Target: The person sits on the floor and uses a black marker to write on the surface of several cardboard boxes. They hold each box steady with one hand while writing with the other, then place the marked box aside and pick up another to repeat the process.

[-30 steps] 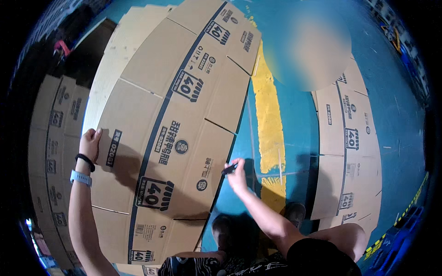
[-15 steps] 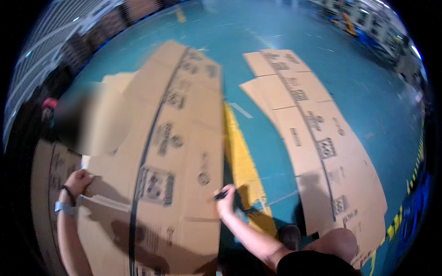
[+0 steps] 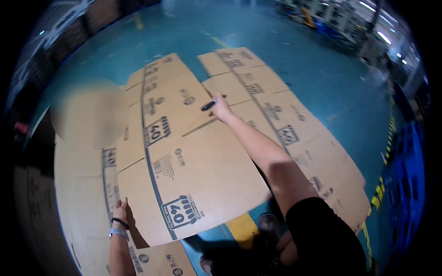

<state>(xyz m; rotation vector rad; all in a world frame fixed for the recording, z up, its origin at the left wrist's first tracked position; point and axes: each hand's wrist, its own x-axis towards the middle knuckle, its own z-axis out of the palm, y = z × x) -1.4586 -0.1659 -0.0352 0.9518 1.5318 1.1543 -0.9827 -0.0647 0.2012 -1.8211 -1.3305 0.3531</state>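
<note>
Flattened cardboard box (image 3: 184, 170) is lifted clear of the stack of flat boxes (image 3: 78, 198), held at two far-apart edges so the wide sheet stays level. Left hand (image 3: 120, 210) grips its near edge, fingers curled under. Right hand (image 3: 222, 108) presses the far edge, fingers closed around a black marker (image 3: 208, 105). More flattened boxes (image 3: 285, 133) lie on the teal warehouse floor (image 3: 313, 69).

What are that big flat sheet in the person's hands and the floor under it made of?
The sheet looks like brown corrugated cardboard, a flattened box: matte tan face, fold creases, flaps, dark printed marks. The floor seems to be smooth concrete with a teal coating, perhaps paint or epoxy: it shows a soft sheen and painted yellow lines.
</note>
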